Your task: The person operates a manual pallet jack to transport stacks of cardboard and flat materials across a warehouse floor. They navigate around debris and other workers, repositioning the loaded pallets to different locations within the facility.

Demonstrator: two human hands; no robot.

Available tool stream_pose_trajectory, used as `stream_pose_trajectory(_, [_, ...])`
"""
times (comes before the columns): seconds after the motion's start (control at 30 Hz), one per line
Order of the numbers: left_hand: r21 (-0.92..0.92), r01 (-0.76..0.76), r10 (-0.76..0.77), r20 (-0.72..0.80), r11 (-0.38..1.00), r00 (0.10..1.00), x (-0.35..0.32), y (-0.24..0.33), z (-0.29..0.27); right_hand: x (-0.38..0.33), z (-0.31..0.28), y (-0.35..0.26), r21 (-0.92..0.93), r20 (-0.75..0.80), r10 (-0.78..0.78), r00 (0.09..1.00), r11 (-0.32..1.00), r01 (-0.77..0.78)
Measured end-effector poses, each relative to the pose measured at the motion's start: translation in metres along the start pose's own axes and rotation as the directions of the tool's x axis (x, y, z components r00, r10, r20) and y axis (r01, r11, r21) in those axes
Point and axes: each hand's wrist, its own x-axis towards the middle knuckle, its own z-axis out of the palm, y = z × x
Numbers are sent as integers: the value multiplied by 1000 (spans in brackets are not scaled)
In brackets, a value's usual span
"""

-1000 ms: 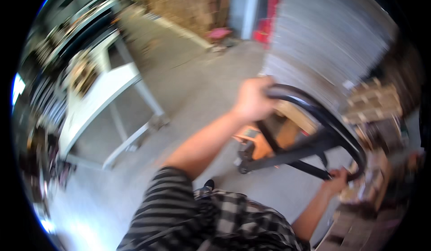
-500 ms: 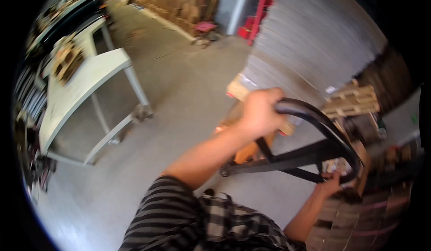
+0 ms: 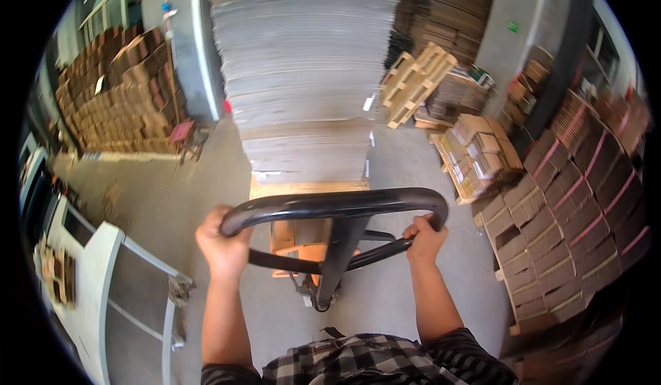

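Observation:
Both my hands are wrapped round the black looped pallet jack handle point(image 3: 337, 204). My left hand point(image 3: 224, 242) grips its left bend, and my right hand point(image 3: 425, 237) grips the right bend. From the loop a black shaft runs down to the orange body of the pallet jack point(image 3: 310, 253), which shows through the handle. Straight ahead, a tall stack of grey-white sheets point(image 3: 306, 75) rises from a wooden pallet point(image 3: 275, 187). The handle's top bar partly covers that pallet, and the forks are hidden.
Strapped bundles of brown cardboard point(image 3: 564, 213) stand close on the right. Beyond them are a pallet of boxes point(image 3: 482, 154) and a leaning wooden pallet point(image 3: 416, 82). A white table point(image 3: 93, 295) is at left. More brown stacks point(image 3: 117, 103) and a small pink-topped stool point(image 3: 184, 132) lie farther left.
My view has swung right, so the sheet stack now stands straight ahead. The handle has levelled from a steep slant to crosswise before me. Both hands have stayed on it.

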Motion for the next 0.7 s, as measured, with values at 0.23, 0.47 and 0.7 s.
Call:
stream_pose_trajectory(0.23, [-81,59,-60,-5,995,998,-51,20,-11,-21,-61,-28,-68,103,1,995,998,6])
stream_pose_trajectory(0.47, [-135,1,0,2,991,1000,-110,44,-36,-57,-118,-51,-228,160,-91,983,966,126])
stream_pose_trajectory(0.7, [-103,14,-15,-12,995,1000,-162,76,-53,-85,-168,-58,-217,173,-110,979,965,147])
